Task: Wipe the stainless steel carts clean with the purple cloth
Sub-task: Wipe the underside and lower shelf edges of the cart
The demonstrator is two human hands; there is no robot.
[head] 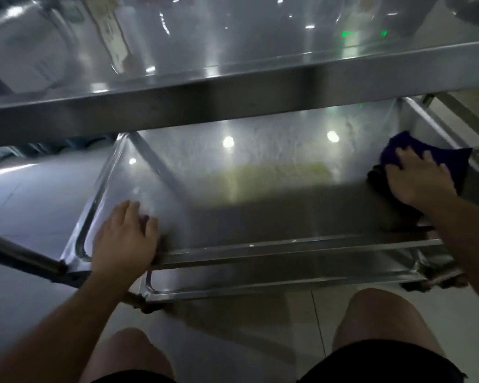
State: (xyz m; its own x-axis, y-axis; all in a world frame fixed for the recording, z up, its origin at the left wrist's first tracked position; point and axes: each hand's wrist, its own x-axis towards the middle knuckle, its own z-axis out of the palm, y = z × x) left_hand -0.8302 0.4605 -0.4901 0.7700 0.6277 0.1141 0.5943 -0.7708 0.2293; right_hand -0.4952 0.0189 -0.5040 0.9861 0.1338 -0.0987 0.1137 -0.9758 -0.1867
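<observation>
Two hands are reaching into the middle shelf (260,194) of a steel cart (177,89), seen from above by the person kneeling or crouching in front of it. The right hand (419,178) is lying flat on a purple cloth (451,161), its fingers spread and fairly straight, pressing the cloth down against the shelf at the far right side, close to the raised right rim. The cloth is showing beyond the fingertips and to the right of the hand, with a dark fold under the thumb side. The left hand (125,239) is resting on the near left corner of the same shelf, palm down, fingers loosely bent over the front rim (288,246); it is not grasping anything that can be seen. The shelf surface is looking streaked and damp, with ceiling lights glaring off it. Above, the top shelf (233,31) is crossing the upper part of the view, shiny and reflecting the room. A lower shelf edge (260,283) is showing just beneath the front rim. The person's bare knees (376,316) and dark shorts (379,360) are filling the bottom, over a pale tiled floor (25,194).
</observation>
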